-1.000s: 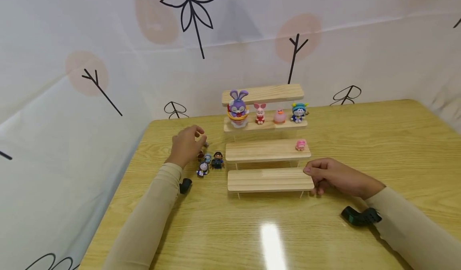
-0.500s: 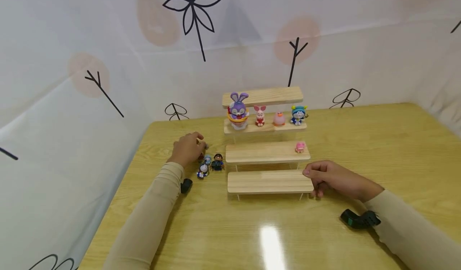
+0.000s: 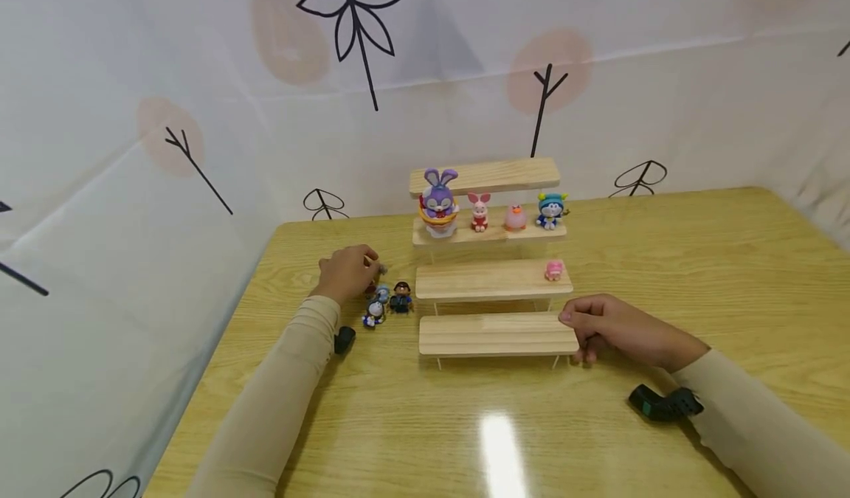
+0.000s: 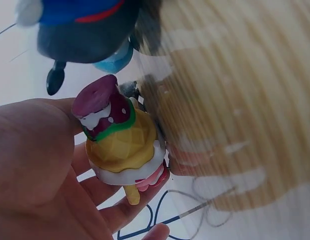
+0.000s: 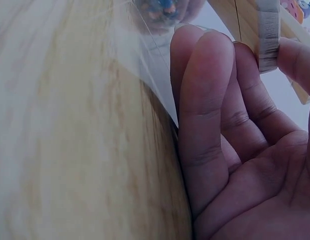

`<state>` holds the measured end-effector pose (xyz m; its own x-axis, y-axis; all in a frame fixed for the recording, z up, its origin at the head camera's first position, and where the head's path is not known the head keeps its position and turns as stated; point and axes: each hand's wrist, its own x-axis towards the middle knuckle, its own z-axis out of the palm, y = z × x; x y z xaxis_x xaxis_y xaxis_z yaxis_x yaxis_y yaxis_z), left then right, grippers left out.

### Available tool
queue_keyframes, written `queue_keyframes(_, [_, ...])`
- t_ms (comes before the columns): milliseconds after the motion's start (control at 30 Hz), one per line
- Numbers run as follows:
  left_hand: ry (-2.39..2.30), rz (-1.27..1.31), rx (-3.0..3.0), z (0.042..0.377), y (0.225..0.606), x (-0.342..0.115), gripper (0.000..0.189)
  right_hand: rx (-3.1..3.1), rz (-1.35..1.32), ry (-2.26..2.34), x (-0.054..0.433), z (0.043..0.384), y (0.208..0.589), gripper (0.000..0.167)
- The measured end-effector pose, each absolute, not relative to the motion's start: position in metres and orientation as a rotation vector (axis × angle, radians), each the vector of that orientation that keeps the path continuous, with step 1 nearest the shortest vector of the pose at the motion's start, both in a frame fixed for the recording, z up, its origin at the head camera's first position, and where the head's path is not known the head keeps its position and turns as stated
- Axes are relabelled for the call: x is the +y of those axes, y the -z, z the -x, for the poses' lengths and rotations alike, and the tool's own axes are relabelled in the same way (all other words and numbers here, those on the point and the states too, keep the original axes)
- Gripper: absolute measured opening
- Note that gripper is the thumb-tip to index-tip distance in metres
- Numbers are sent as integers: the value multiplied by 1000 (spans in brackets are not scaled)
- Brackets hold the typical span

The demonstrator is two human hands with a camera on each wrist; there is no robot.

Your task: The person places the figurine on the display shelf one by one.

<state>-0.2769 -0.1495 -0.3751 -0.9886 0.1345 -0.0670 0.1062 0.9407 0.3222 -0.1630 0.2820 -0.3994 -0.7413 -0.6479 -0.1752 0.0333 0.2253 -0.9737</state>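
Note:
On the table at the left, my left hand (image 3: 347, 273) holds a small maroon and yellow figurine (image 4: 122, 145), with a waffle pattern, between thumb and fingers. In the head view the hand mostly hides it. Close by stand a black-hooded figurine (image 3: 375, 312), a light-blue figurine (image 3: 382, 293) and a dark-haired figurine (image 3: 401, 297). A tiny grey piece (image 3: 382, 268) shows beside the left fingertips. At the right end of the tiered wooden display shelf (image 3: 491, 334), my right hand (image 3: 620, 328) pinches the lowest board by its corner.
The second-highest board carries a purple rabbit figurine (image 3: 438, 203), a piglet figurine (image 3: 479, 214), a round pink figurine (image 3: 515, 218) and a blue-capped figurine (image 3: 550, 212). A pink figurine (image 3: 554, 270) sits on the board below. Patterned cloth (image 3: 465, 114) hangs behind the table.
My left hand has lowered onto the figurines, and its thumb and fingers have closed. The right hand stays at the shelf's corner.

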Motion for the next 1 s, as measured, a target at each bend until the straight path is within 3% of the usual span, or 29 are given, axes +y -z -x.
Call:
queue_keyframes(667, [-503, -337, 3009, 282, 379, -153, 22, 1976, 538, 1547, 283, 166, 400, 29])
queue_keyframes(1000, [-639, -376, 3099, 264, 373, -156, 25, 1935, 565, 1565, 283, 165, 400, 28])
